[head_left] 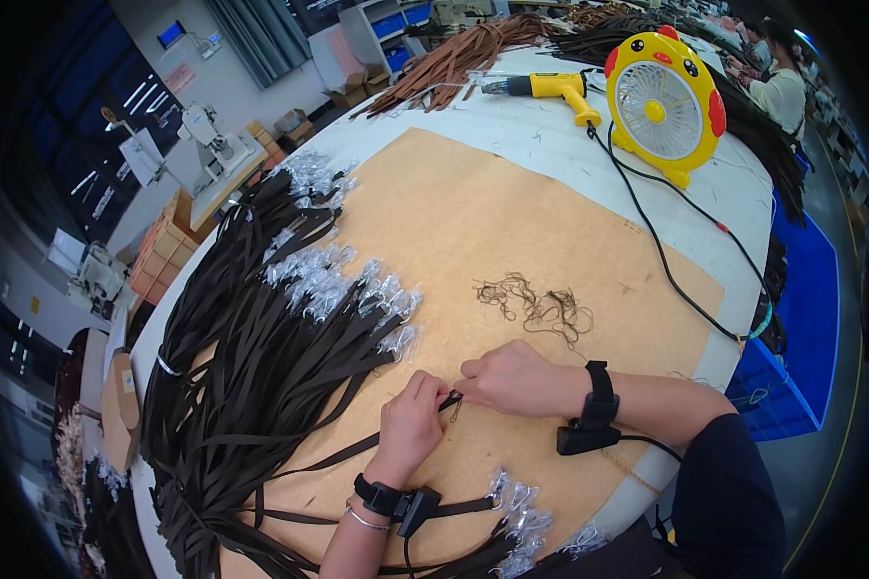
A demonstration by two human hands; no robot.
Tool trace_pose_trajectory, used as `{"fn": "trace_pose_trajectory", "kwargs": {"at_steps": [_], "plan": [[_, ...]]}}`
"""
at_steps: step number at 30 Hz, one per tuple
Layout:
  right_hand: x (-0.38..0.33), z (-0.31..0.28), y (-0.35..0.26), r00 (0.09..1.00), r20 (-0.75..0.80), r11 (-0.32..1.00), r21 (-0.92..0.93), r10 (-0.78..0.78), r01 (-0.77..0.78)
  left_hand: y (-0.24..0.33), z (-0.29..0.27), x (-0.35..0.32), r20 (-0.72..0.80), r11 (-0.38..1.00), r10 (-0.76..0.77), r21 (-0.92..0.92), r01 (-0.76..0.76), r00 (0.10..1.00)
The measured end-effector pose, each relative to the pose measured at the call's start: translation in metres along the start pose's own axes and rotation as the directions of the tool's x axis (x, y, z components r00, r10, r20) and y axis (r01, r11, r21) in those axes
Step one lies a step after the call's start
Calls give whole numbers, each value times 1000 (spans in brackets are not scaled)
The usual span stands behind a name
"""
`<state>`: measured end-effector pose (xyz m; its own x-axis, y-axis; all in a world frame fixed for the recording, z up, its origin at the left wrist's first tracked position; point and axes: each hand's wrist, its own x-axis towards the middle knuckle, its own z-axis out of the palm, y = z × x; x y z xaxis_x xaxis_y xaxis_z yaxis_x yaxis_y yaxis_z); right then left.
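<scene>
A flat black strap [350, 450] runs from the pile at the left into my left hand [412, 425], whose fingers are closed around it near its end. Just to the right, my right hand [518, 378] is closed in a pinch against that strap end; what lies between its fingertips is hidden. A thin dark loop of thread hangs below the fingertips. Beyond my hands lies a tangle of loose dark threads [550, 311] on the brown board [434, 193]. Many more black straps [232, 386] are heaped at the left, their ends wrapped in clear plastic [323, 275].
More plastic-wrapped strap ends [519, 516] lie near my left wrist. At the far side stand a yellow heat gun [555, 87] and a yellow chick-shaped fan [658, 108]; a black cable [637, 217] crosses to the right edge. A blue bin [806, 309] stands beside the table.
</scene>
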<state>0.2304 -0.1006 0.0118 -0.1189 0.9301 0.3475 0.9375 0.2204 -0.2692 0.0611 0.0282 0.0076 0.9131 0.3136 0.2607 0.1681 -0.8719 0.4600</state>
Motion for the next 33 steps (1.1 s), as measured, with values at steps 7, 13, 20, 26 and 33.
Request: {"fn": "trace_pose_trajectory", "kwargs": {"at_steps": [7, 13, 20, 26, 33], "plan": [[-1, 0, 2, 1000, 14, 999, 31, 8, -8, -7, -6, 8, -7, 997, -10, 81, 11, 1000], [-2, 0, 5, 974, 19, 894, 394, 226, -215, -29, -22, 26, -103, 948, 88, 315, -51, 991], [-2, -10, 15, 918, 162, 873, 284, 363, -395, 0, -35, 11, -187, 988, 16, 153, 13, 982], [-5, -9, 22, 938, 229, 899, 296, 261, -322, 0, -26, 1, -129, 999, -17, 27, 20, 992], [-5, -2, 25, 948, 166, 855, 411, 272, -317, -3, -30, -6, 40, 999, -48, 6, 48, 998]]}}
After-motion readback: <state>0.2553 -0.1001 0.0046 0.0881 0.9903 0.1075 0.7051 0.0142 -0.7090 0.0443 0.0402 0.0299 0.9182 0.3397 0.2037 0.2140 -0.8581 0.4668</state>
